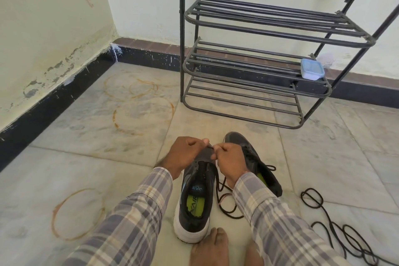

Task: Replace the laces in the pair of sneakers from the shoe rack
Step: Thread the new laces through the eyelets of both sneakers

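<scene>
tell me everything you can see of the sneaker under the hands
The near sneaker stands upright on the tiled floor, toe pointing away, heel near a bare foot. Dark grey upper, looks like mesh, white sole, lime-green insole, blue logo on the tongue. Its visible eyelets look empty. The left hand and right hand meet over its forefoot, pinching a black lace that trails down its right side.

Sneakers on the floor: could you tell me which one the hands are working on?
The left sneaker, white heel toward camera: the left hand and right hand hold a lace over it. The other sneaker lies to its right.
</scene>
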Available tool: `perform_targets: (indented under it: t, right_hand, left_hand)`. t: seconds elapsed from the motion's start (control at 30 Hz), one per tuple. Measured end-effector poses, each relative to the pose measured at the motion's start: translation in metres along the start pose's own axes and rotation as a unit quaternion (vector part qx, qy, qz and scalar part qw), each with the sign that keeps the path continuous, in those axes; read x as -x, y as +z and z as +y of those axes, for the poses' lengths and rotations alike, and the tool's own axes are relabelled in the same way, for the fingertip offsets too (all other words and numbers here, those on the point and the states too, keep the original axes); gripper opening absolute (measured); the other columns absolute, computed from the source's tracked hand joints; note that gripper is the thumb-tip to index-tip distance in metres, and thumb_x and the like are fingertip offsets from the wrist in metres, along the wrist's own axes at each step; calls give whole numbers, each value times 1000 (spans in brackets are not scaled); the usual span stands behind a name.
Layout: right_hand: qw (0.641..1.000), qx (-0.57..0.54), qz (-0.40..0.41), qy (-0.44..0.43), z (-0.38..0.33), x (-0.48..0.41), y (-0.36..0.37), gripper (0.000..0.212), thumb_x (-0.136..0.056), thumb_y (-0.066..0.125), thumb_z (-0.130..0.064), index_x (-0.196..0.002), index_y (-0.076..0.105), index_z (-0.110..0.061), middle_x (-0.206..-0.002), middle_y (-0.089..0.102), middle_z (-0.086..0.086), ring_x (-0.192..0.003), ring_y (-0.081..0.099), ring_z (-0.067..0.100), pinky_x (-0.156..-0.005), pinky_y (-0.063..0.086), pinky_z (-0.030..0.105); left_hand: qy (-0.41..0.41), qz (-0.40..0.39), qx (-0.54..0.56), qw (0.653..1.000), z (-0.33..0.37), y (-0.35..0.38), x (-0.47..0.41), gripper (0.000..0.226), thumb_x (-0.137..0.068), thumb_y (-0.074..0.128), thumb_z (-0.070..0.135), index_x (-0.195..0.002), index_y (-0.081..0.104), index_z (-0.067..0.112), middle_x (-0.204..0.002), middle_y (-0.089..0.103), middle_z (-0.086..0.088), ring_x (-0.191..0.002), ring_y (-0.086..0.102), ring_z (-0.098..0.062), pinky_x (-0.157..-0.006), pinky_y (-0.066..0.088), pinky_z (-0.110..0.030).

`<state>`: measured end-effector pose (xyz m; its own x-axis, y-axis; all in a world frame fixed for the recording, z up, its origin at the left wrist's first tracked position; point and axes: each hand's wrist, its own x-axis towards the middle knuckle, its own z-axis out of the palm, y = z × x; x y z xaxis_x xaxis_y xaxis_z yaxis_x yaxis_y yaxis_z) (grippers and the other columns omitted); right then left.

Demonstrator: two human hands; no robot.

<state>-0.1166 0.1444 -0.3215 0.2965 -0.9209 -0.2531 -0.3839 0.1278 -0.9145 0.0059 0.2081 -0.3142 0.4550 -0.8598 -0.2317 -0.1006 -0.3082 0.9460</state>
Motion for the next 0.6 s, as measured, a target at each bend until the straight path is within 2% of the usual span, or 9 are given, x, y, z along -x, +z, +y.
perform_targets:
  t: [0.07, 0.13, 0.17, 0.23, 0.3, 0.4, 0.47, 0.53, 0.6]
  right_hand:
    - [996, -58, 5, 65, 7, -3, -3, 15, -97, 53, -3, -93, 68, -2, -75, 67, 8, -52, 50, 8, -45, 38, 18]
    - [985, -142, -13, 103, 9, -4, -4, 14, -94, 53, 5, -90, 63, -3, -78, 65, 12, -51, 55, 10, -40, 39, 17]
    - [980, -168, -19, 104, 9, -6, -1, 13, -92, 55, 7, -89, 63, -3, -77, 64, 12, -52, 57, 10, -40, 41, 16]
    - [981, -169, -26, 87, 9, -7, 8, 12, -89, 61, 7, -87, 63, -4, -72, 62, 9, -54, 58, 12, -43, 44, 17]
    - [991, -111, -34, 63, 15, -7, 17, 10, -88, 65, 3, -88, 67, -7, -69, 62, 5, -56, 55, 12, -47, 44, 19]
    - [999, 9, -34, 21, 29, -8, 27, 12, -88, 67, -3, -86, 75, -12, -75, 69, 3, -67, 60, 11, -67, 52, 26]
    - [997, 68, -22, -4, 35, -8, 31, 13, -88, 67, -7, -82, 75, -16, -82, 72, 1, -77, 65, 12, -78, 54, 29]
    - [993, 112, -21, -28, 39, -8, 33, 13, -87, 69, -11, -78, 73, -19, -82, 71, -2, -81, 66, 14, -78, 55, 29]
    - [990, 133, -28, -41, 41, -7, 36, 12, -87, 68, -12, -78, 70, -19, -83, 70, -2, -81, 65, 15, -76, 53, 28]
  left_hand:
    - [-31, 3, -67, 997, -12, 3, -5, 34, -94, 62, 42, -67, 64, 22, -64, 57, 7, -64, 50, -13, -64, 43, -30]
    - [-60, -10, -209, 976, -20, 7, -7, 26, -86, 67, 42, -98, 67, 18, -93, 65, -1, -85, 61, -17, -78, 52, -33]
    - [-69, -23, -275, 959, -23, 9, -7, 38, -81, 68, 39, -113, 64, 19, -108, 63, -3, -97, 61, -20, -87, 53, -37]
    - [-71, -38, -358, 930, -25, 15, -5, 51, -78, 66, 34, -125, 56, 21, -122, 56, -5, -111, 58, -26, -94, 52, -42]
    - [-69, -10, -389, 918, -25, 19, -3, 43, -82, 63, 29, -122, 56, 19, -121, 57, -6, -111, 58, -28, -92, 53, -43]
    - [-73, 37, -382, 921, -28, 17, -4, 32, -84, 59, 25, -115, 66, 19, -114, 67, -6, -103, 64, -27, -85, 55, -37]
    - [-67, 38, -340, 937, -34, 11, -6, 29, -86, 60, 23, -111, 74, 21, -113, 71, -3, -103, 66, -26, -87, 55, -34]
    - [-73, 44, -263, 961, -40, 5, -8, 23, -87, 62, 16, -102, 78, 19, -107, 74, -3, -98, 68, -23, -88, 56, -33]
    - [-90, 55, -164, 981, -47, 1, -9, 21, -84, 63, 9, -88, 80, 20, -92, 76, -2, -87, 69, -21, -81, 59, -37]
